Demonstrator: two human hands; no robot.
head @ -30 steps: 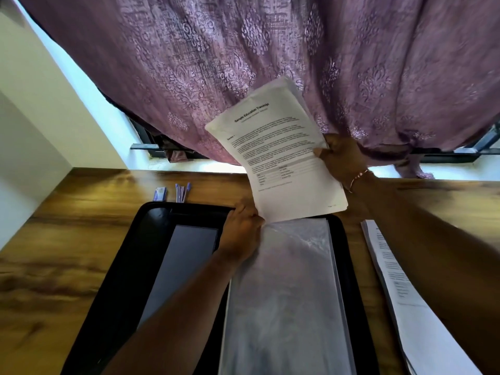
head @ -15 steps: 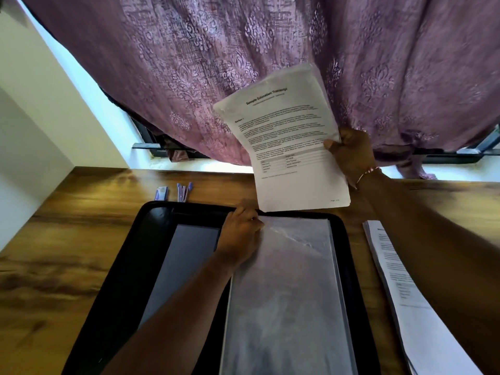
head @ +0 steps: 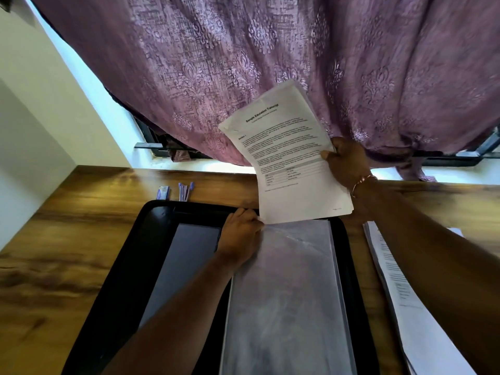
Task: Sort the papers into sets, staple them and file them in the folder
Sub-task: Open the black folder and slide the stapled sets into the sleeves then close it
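- Wood-grain counter [head: 67, 239] carries an open black zip folder [head: 130, 266], with clear plastic sleeves [head: 286, 293] lying flat on its right half.
- Right hand [head: 347, 163]: fingers and thumb are clamped on the right edge of a printed paper set [head: 292, 163] headed "Sample Education Transcript". The set is held tilted in the air above the far end of the folder.
- Left hand [head: 240, 231]: it rests on the top left corner of the sleeves with the fingers bent. The lower corner of the paper set covers the fingertips, so a grip on the sleeves cannot be confirmed.
- Paper stack [head: 405, 307]: it lies on the counter just right of the folder, partly hidden by the right forearm.
- Purple pens [head: 185, 190] and a small purple item [head: 163, 192], too small to identify, lie beyond the folder's far edge.
- Patterned purple curtain [head: 243, 63] hangs behind the counter, directly behind the raised paper set.
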